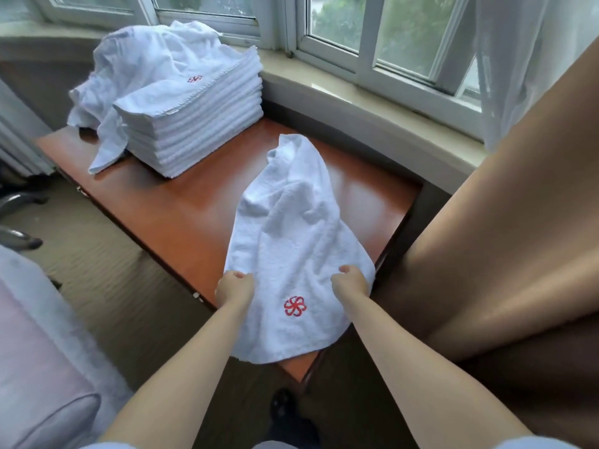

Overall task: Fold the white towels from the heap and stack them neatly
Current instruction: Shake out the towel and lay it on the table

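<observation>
Towel (291,228) limp, light terry, crumpled on table (181,209) near edge — left hand (234,286) and right hand (351,281) pinch near hem, apart; best held at corners — stack (194,124) well beyond

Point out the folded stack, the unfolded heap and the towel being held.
folded towel stack (194,131), head view, front side layers
heap of unfolded towels (146,50), head view, crumpled top
held towel (291,228), head view, middle of cloth

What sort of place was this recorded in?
Probably a hotel room: white towels with a red logo, a tall folded stack on a wooden desk by a bay window, carpet below.
</observation>
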`<state>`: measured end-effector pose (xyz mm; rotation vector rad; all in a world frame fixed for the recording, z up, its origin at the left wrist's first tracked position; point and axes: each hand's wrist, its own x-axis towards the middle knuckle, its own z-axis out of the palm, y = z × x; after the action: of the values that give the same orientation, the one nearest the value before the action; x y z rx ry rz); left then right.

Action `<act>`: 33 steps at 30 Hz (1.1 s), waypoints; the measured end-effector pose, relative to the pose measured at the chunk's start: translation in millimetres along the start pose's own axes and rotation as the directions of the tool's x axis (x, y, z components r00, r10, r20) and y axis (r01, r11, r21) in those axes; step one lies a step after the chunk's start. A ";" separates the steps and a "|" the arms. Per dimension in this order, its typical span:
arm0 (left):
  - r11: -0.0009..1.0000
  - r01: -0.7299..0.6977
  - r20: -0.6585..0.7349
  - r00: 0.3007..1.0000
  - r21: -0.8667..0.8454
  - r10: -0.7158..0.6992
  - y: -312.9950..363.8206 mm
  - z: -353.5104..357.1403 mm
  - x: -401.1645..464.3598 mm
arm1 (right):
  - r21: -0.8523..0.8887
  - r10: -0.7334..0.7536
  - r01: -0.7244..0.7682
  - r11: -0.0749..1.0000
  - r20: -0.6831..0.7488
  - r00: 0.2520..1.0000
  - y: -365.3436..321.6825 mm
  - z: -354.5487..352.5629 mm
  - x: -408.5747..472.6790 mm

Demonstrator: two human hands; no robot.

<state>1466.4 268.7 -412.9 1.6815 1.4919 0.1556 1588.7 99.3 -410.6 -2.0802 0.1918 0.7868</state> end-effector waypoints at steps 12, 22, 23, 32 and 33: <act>0.980 0.081 0.241 0.970 -0.180 -0.036 78.8 4.6 126.1 | 0.129 -0.025 0.059 0.990 -0.249 0.968 -71.5 23.1 93.1; 0.984 0.167 0.084 0.983 -0.056 -0.162 114.4 34.2 171.1 | -0.055 -0.014 0.005 0.998 -0.155 0.988 -123.4 22.4 156.4; 0.986 0.166 0.065 0.984 -0.007 -0.165 113.4 36.8 171.3 | -0.060 -0.008 0.005 0.998 -0.051 0.999 -127.3 24.1 159.0; 0.990 0.117 -0.009 0.993 -0.083 -0.118 103.5 50.3 159.3 | -0.126 0.171 -0.117 0.985 0.674 0.718 -150.5 23.1 150.9; 0.985 0.122 0.016 0.992 -0.125 -0.121 103.9 48.4 156.5 | -0.089 0.170 -0.151 0.985 0.680 0.713 -147.4 23.5 150.2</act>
<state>1616.9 387.6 -442.4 1.4853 1.5418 0.1723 1756.1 228.9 -408.9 -1.6650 -0.0563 1.6241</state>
